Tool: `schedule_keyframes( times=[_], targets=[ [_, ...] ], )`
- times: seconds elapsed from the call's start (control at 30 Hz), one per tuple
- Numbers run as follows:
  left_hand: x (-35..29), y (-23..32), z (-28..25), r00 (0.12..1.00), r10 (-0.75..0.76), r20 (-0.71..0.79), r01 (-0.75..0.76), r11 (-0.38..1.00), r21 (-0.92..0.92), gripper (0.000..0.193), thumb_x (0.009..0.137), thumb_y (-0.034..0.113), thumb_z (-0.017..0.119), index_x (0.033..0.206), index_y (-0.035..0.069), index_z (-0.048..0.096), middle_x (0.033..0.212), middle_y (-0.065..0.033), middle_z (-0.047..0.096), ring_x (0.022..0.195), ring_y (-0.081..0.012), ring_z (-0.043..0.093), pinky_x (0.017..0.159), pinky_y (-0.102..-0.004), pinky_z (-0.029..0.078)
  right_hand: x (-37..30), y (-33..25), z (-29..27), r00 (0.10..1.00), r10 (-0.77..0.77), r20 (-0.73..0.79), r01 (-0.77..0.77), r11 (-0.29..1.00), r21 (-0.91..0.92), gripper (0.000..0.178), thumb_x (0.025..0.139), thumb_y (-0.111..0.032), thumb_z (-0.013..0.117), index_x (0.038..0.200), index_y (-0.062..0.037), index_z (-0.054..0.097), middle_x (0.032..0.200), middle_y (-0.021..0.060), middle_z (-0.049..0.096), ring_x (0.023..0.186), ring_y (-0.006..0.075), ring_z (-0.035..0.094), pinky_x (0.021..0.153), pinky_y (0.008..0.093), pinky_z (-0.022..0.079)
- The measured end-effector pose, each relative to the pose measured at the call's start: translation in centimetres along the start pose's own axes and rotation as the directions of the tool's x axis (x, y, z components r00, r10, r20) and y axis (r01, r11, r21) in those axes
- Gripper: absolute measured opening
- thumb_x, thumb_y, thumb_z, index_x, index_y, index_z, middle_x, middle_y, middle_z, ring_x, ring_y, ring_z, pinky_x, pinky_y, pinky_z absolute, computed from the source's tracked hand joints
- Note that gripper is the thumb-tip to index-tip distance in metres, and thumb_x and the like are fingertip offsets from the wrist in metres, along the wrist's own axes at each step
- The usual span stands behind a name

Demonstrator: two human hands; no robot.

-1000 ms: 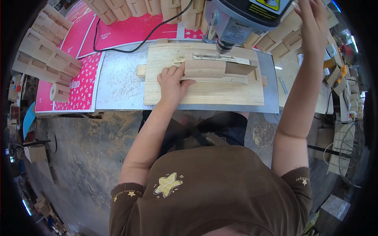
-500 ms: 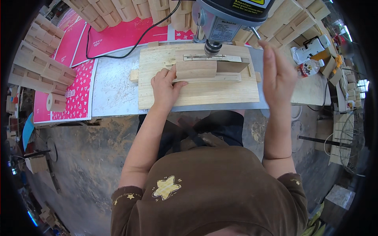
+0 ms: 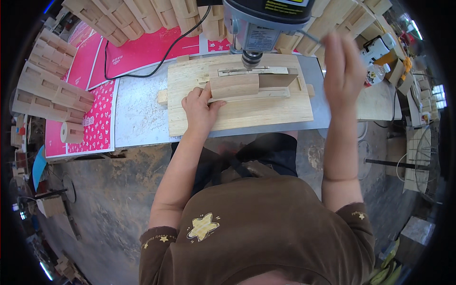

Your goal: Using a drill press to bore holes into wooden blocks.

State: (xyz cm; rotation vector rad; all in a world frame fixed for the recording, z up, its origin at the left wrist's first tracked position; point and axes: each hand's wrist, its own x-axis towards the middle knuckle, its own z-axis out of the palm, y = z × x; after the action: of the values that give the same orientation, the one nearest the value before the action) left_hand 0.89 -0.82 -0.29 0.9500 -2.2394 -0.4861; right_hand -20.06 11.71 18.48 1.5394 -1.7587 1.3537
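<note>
My left hand (image 3: 199, 110), thumb and fingers parted, touches the left end of one wooden block (image 3: 234, 86), above the middle of the frame; I cannot tell whether I am pinching it. The block lies on one pale board (image 3: 259, 114), with one drill chuck (image 3: 251, 60) above its rear edge. My right hand (image 3: 344, 71), upper right and blurred, has its fingers near the tip of one lever (image 3: 311, 37); whether they close around it, I cannot tell. One black cable (image 3: 166, 59) curves at upper left; one clear bottle (image 3: 376, 75) is at upper right.
</note>
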Motion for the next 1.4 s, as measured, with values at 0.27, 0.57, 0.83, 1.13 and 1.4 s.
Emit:
schedule_keyframes(
  times=[0.27,0.57,0.83,1.13,1.4],
  targets=[
    [0.9,2.5,2.8,0.997,0.072,0.019,-0.073,0.997,0.036,0.061,0.063,0.031,0.077,0.119,0.014,0.059,0.082,-0.0022,0.053,0.085,-0.0221,0.051,0.079,-0.0401,0.029,11.7,3.0,3.3,0.978,0.152,0.143,-0.130,0.980,-0.150,0.033,0.088,-0.022,0.044,0.076,0.0035,0.061,0.069,0.0195,0.061,0.070,0.0301,0.060,0.066,0.0366,0.044],
    [0.7,2.6,2.2,0.998,0.034,0.048,-0.035,0.999,0.015,0.061,0.064,0.030,0.077,0.121,0.016,0.058,0.081,-0.0015,0.052,0.084,-0.0214,0.051,0.079,-0.0397,0.029,-0.9,-0.9,-0.5,0.984,0.127,0.122,-0.137,0.988,0.075,0.015,0.088,-0.010,0.055,0.081,0.0009,0.063,0.057,0.0035,0.046,0.052,0.0115,0.044,0.049,0.0252,0.034],
    [1.1,3.1,2.3,0.998,0.024,0.061,-0.024,1.000,0.006,0.062,0.065,0.029,0.076,0.122,0.017,0.057,0.079,-0.0015,0.051,0.082,-0.0206,0.051,0.077,-0.0380,0.029,-8.4,4.0,5.5,0.994,-0.009,-0.113,0.030,0.982,0.188,0.007,0.085,-0.002,0.057,0.088,0.0013,0.062,0.076,0.0103,0.060,0.064,0.0217,0.052,0.060,0.0296,0.041],
    [0.8,3.1,2.1,0.999,0.050,0.014,-0.050,0.999,0.006,0.060,0.065,0.029,0.076,0.121,0.016,0.058,0.076,-0.0014,0.051,0.079,-0.0203,0.051,0.076,-0.0373,0.029,-8.8,5.5,6.4,0.988,-0.093,-0.121,0.113,0.979,0.168,0.007,0.083,-0.002,0.058,0.089,0.0002,0.061,0.076,0.0108,0.059,0.064,0.0222,0.052,0.058,0.0302,0.040],
    [0.8,3.0,2.2,0.999,0.023,0.038,-0.023,1.000,-0.005,0.060,0.065,0.028,0.076,0.122,0.018,0.058,0.079,-0.0022,0.051,0.083,-0.0210,0.052,0.079,-0.0387,0.030,-6.6,3.3,3.6,0.982,0.007,-0.186,0.023,0.987,0.156,0.005,0.082,-0.001,0.057,0.079,-0.0015,0.061,0.066,0.0079,0.055,0.057,0.0184,0.050,0.053,0.0310,0.038]
  ],
)
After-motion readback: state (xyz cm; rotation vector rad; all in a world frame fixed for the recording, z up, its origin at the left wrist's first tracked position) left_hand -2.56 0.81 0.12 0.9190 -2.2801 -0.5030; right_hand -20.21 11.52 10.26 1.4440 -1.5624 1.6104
